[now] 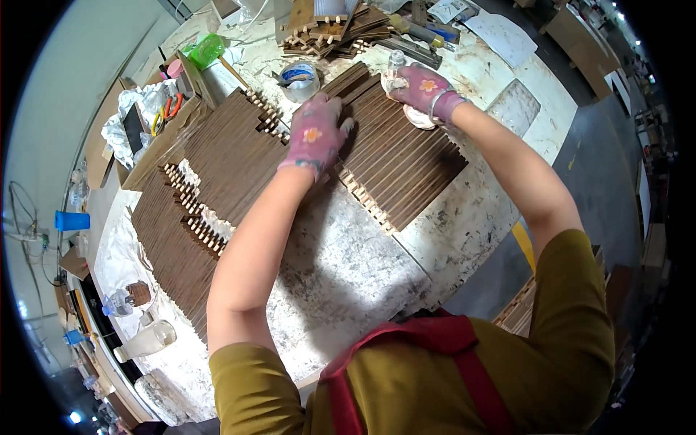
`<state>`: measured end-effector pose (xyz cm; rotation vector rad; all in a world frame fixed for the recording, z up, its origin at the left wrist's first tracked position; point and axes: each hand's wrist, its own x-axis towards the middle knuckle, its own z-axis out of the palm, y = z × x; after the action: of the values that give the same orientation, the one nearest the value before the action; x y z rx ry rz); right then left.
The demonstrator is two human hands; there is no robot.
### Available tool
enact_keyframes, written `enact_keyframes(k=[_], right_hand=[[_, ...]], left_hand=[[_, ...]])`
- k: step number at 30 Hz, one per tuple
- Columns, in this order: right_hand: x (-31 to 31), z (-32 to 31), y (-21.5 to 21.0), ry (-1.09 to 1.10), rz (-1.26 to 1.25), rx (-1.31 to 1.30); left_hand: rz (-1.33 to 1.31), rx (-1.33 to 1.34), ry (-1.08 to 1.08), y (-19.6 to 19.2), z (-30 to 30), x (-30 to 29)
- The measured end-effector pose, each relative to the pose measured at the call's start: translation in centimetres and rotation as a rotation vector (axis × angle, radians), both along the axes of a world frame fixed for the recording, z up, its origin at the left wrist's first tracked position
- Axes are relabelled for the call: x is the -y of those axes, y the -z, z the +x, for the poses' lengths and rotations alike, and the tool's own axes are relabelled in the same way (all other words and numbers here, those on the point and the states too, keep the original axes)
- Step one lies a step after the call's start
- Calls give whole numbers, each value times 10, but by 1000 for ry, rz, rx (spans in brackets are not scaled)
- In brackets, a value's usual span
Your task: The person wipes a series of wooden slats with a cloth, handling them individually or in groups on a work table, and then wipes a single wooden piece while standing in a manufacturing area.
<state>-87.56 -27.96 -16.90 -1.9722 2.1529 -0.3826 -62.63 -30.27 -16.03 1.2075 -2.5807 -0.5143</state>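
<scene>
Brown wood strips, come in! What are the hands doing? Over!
Left hand at brown wood strips; right hand by their far edge. Tape roll near left hand.

You have two gloved hands here — one left hand (315,136) and one right hand (426,90) — with three broad groups of dark wooden strips (409,156), one open cardboard box (154,148), one blue cup (72,220) and two bottles (147,341) along the left table edge (109,261).

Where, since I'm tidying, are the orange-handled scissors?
The orange-handled scissors sit in the cardboard box at the head view's upper left, beside crumpled white material.
</scene>
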Motion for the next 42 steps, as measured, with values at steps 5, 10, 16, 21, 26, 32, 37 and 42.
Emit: enact_keyframes(k=[5, 10, 16, 21, 26, 32, 37, 42], right_hand=[[1, 17, -8, 12, 73, -44], [-3, 22, -14, 25, 122, -49], [-4, 19, -11, 28, 127, -58], [-2, 24, -15, 19, 152, -77], [0, 8, 18, -164, -209, 15], [-23, 33, -12, -250, -162, -125], [-23, 15, 35, -368, -253, -216], [6, -101, 1, -125, -105, -23]], left_hand=[[283, 200, -41, 15, -31, 41], [349, 316, 29, 5, -45, 53], [364, 305, -22, 10, -66, 57], [326, 289, -47, 24, -84, 67], [127, 232, -4, 7, -70, 39], [-287, 84, 45, 29, -9, -65], [-219, 157, 10, 39, -16, -71], [-244, -52, 107, 17, -8, -80]])
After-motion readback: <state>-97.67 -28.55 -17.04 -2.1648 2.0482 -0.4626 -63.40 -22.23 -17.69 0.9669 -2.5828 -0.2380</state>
